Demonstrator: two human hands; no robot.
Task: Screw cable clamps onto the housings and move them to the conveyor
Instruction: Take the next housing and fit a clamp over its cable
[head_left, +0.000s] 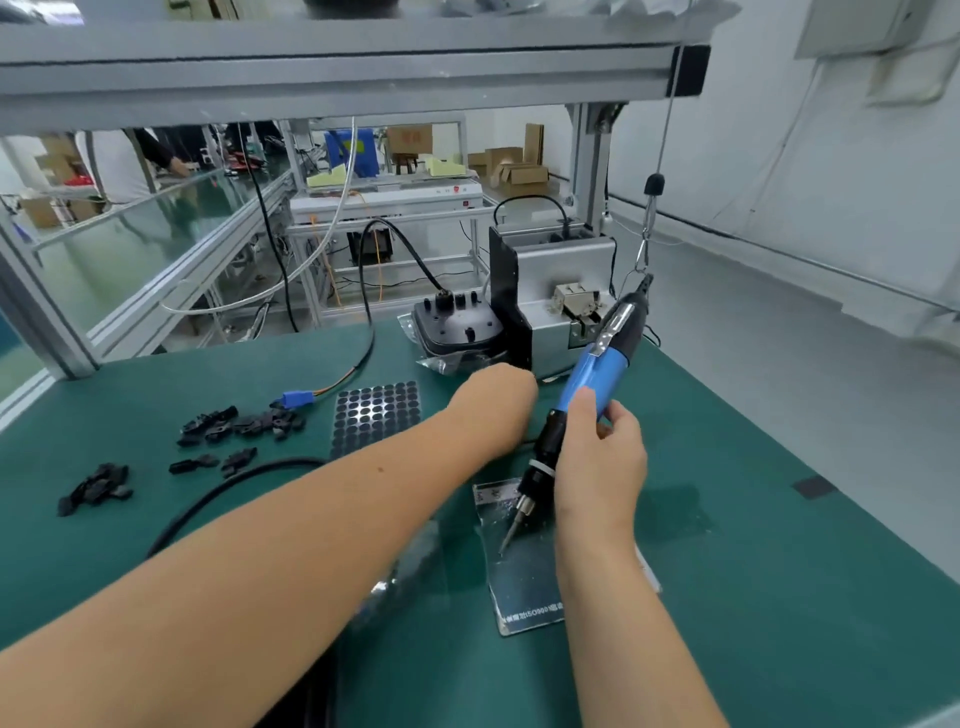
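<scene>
- The dark moulded plastic housing (460, 325) sits at the far edge of the green mat, partly in a clear bag, just in front of the black bracket of the grey metal screw feeder (563, 291); the green conveyor belt (171, 208) runs well off to my left.
- My left hand (493, 402) reaches across toward that housing; its fingers are hidden behind the wrist, so I cannot tell whether they hold anything.
- My right hand (597, 452) is wrapped around the blue-and-black electric screwdriver (576, 395), which hangs from a thin cord, bit tilted down over a clear plastic bag (524, 571) lying flat on the mat.
- The small black plastic cable clamps (234, 423) lie in loose heaps on the left, beside a sheet of round black pads (376, 413).
- I judge this the start of a cycle: fetching a housing, no clamp yet placed.
- Next I need to draw the housing close, seat a clamp, load a screw, and hold the bit square.
</scene>
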